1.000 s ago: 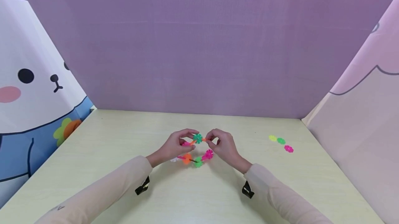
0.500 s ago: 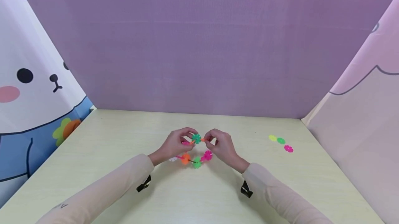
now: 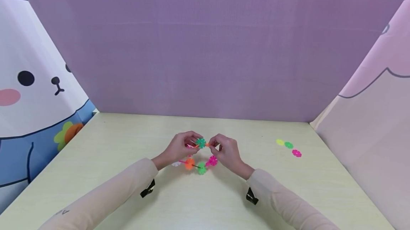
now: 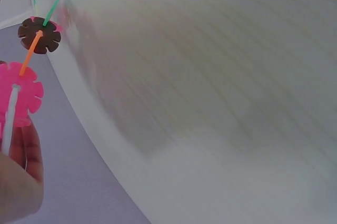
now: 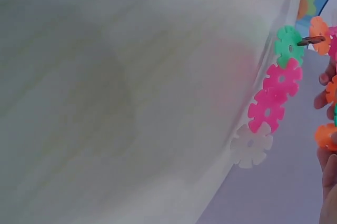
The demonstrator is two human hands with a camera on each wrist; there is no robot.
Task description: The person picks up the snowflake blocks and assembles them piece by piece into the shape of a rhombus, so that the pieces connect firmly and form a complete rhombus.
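Here, green disc pinched in left hand, orange disc beside it, pinched in right hand.

Soft, even light casts faint shadows on the surface; both wrist views look dimmer, greyish and hazy.

Room btwn R grip, flat discs
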